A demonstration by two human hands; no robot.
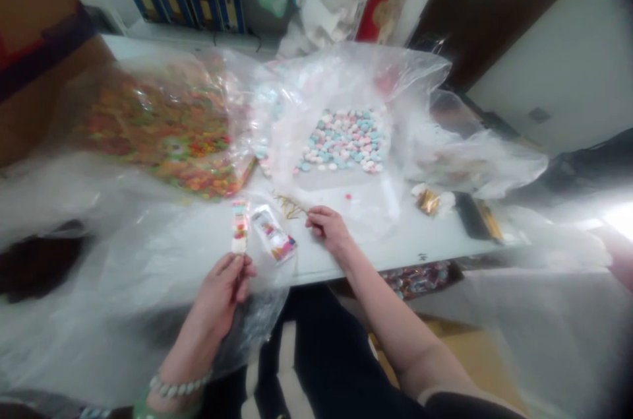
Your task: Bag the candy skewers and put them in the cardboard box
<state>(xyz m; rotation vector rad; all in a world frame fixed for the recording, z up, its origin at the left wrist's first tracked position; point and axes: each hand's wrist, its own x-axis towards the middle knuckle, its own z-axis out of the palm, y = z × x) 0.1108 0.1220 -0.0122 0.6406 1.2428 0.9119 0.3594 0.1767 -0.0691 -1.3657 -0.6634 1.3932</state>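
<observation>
Here, the left hand (222,290) pinches a narrow packet of coloured sweets (240,227) upright between its fingers, while the right hand (329,227) lies loosely curled, gripping nothing, beside gold twist ties (289,206) on the surface (395,247).

**Pearly beads and a green bangle on the left wrist**

The left hand (220,293) and right hand (329,227) are bare, and both forearms are uncovered. Around the left wrist sits a strand of round, pearly white beads (180,386), with a smooth, jade-green bangle (163,411) just beside it, nearer the elbow. The lap is covered by black clothing (326,366), marked with a broad white stripe (287,373). A dark sleeve edge (469,405) crosses the right upper arm, though the lower frame cuts most of it off.
</observation>
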